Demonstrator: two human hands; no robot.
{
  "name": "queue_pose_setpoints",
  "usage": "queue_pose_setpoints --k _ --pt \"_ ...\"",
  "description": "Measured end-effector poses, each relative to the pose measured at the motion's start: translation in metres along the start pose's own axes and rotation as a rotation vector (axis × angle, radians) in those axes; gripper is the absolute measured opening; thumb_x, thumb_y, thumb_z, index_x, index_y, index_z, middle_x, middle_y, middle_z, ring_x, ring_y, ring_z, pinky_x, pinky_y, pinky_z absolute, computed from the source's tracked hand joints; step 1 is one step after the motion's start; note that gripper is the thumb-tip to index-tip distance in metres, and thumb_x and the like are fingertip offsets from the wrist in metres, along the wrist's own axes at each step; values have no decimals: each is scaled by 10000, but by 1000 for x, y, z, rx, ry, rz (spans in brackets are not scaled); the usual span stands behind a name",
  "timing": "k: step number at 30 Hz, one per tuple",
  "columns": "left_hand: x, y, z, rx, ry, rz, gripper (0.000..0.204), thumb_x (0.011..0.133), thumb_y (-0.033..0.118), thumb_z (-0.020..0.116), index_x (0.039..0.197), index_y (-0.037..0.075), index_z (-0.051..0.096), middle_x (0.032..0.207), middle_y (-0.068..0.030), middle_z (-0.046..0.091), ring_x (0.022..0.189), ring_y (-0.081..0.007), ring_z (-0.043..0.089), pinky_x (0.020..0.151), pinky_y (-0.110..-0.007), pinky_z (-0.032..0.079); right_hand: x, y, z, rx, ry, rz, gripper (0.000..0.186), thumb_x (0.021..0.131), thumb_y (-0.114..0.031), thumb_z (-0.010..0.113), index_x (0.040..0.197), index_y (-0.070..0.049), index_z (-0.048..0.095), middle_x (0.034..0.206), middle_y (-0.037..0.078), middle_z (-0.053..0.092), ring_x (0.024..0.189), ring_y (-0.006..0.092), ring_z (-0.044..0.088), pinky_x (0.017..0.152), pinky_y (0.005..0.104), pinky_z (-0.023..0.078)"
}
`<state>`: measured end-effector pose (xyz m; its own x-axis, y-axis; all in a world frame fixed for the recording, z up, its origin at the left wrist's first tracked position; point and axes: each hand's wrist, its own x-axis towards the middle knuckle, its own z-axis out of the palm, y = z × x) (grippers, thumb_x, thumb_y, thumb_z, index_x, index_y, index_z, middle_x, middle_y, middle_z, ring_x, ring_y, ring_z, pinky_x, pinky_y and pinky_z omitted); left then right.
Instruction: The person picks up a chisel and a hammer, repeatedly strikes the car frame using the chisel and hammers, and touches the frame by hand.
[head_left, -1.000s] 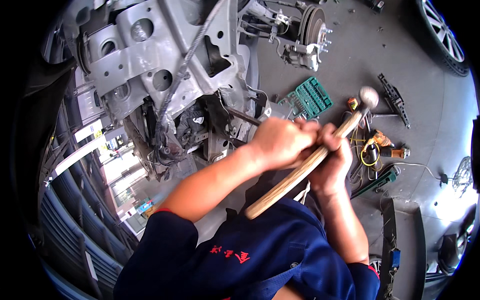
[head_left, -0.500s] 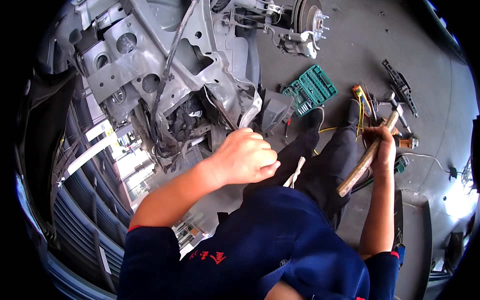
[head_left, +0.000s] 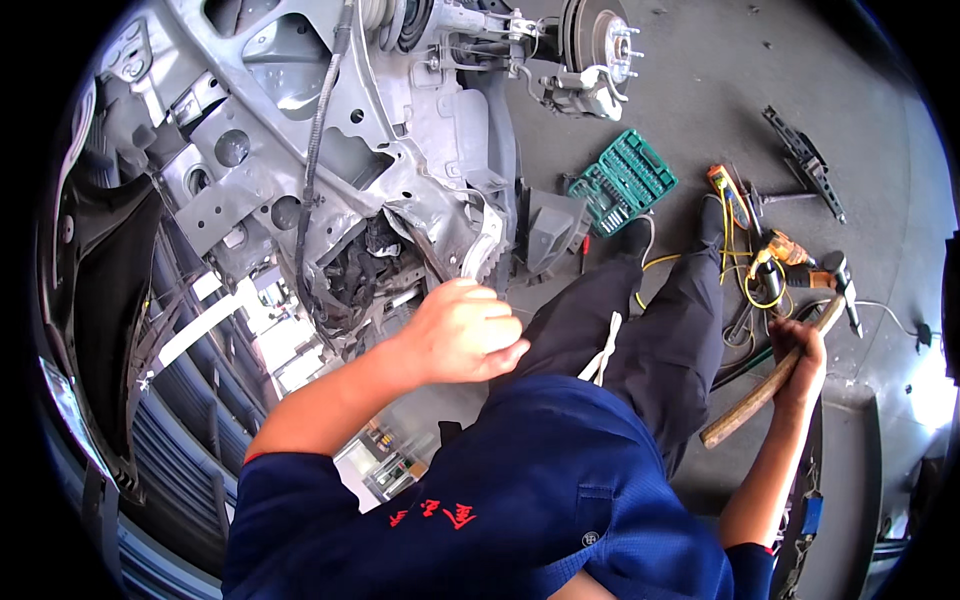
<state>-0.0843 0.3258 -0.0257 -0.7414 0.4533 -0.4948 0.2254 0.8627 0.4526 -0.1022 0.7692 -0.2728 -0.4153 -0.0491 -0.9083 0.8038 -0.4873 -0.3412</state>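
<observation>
My left hand (head_left: 465,332) is closed in a fist at the lower edge of the torn grey car body (head_left: 395,170). A narrow dark bar (head_left: 428,254) runs up to the back of this fist, next to a bent pale metal flange (head_left: 486,243). Whether my fingers hold the bar is hidden. Off to the right, my right hand (head_left: 800,355) grips a hammer by its wooden handle (head_left: 752,407). The hammer's metal head (head_left: 845,288) points away from me, over the floor, apart from the car.
A green socket set case (head_left: 625,180) lies open beyond my feet. An orange power tool (head_left: 782,250), a yellow cable (head_left: 728,230) and a black jack (head_left: 805,165) lie on the floor at right. The brake disc (head_left: 590,40) is at the far side; a dark panel (head_left: 95,290) stands left.
My right hand has moved right and nearer to me with the hammer, swinging its head outward. My left fist sits slightly lower and further left in view, as the car body has shifted too.
</observation>
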Motion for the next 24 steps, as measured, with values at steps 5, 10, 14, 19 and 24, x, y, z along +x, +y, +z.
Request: queue_pose_setpoints --k 5,10,14,19,24 --pt "37 -4 -4 -29 85 -148 333 823 201 753 625 106 501 602 -65 509 567 -287 572 555 -418 462 9 1 3 11 -68 45 103 915 -130 609 924 -29 588 939 91 642 1009 248 663 1017 455 553" --pt "57 -8 0 -40 309 -299 370 812 158 746 588 100 457 557 -77 457 499 -300 514 503 -431 413 19 -1 51 -63 -139 49 94 877 -104 603 903 -16 583 919 107 630 989 259 658 1006 467 549" --pt "27 3 -14 -77 149 -169 361 767 168 767 580 134 460 553 -27 405 505 -225 468 513 -376 365 15 3 85 -72 -259 25 106 812 -106 633 827 -23 569 838 119 620 937 270 644 953 454 543" --pt "53 -24 -9 -132 241 -212 340 766 251 809 647 135 512 608 -32 454 541 -238 526 531 -384 416 0 -1 133 -121 -408 35 163 817 -143 656 789 -44 530 831 125 608 951 280 630 926 467 547" --pt "70 -29 28 5 207 -227 283 769 217 795 678 130 541 618 -35 523 560 -250 575 533 -395 470 -7 -6 195 -86 -688 24 230 784 -179 715 753 -62 520 913 186 657 987 312 649 992 504 516"
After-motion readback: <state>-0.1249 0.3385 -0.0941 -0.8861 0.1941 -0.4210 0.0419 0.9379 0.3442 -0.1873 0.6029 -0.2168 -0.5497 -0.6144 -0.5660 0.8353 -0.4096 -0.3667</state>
